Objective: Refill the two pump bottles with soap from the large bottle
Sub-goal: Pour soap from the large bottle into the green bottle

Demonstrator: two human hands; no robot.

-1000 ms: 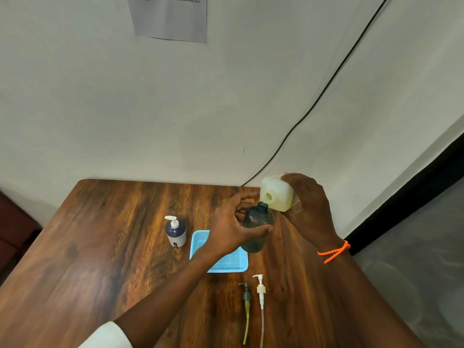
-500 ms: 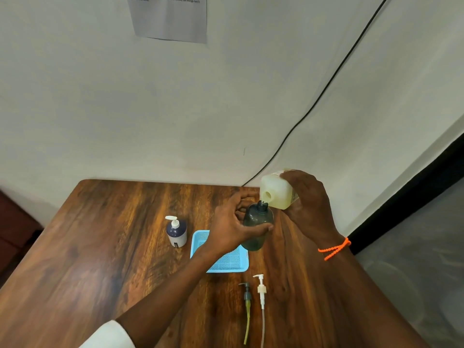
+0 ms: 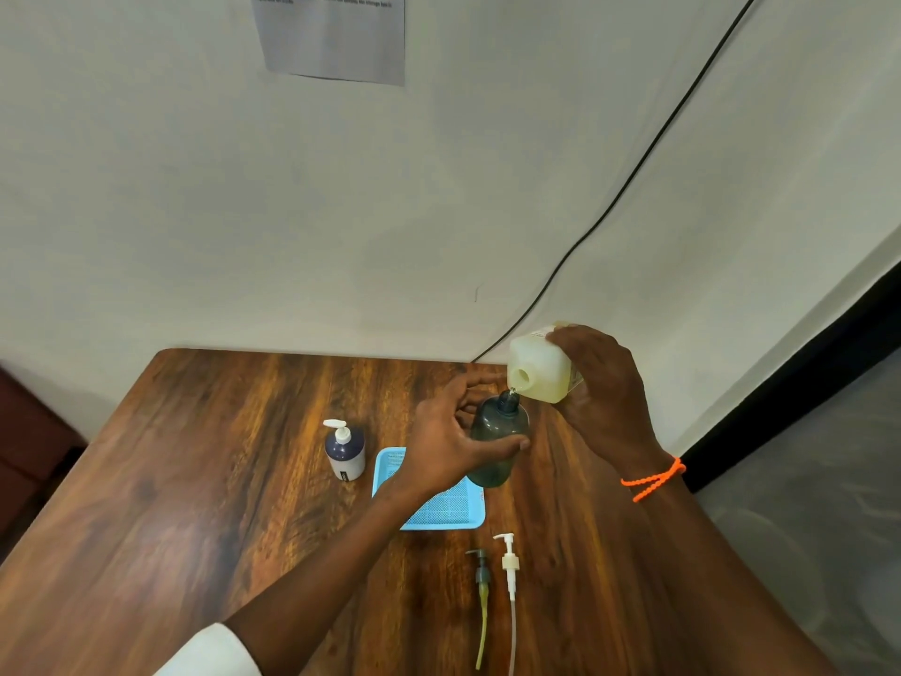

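Right hand (image 3: 602, 397) gripping large bottle (image 3: 541, 370), tilting pale yellow soap, mouth just over green bottle (image 3: 497, 444) neck. Left hand (image 3: 451, 444) curling round green bottle, standing beside blue tray (image 3: 429, 514). Dark pump bottle (image 3: 345, 451) standing capped left. Two pumps (image 3: 495, 578) lying on table (image 3: 195, 480).

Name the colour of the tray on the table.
Light blue tray with a mesh floor, seen in the head view.

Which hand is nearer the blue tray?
Left. The left hand hovers directly above the blue tray, gripping the grey bottle; the right hand is farther right, tilting the large bottle.
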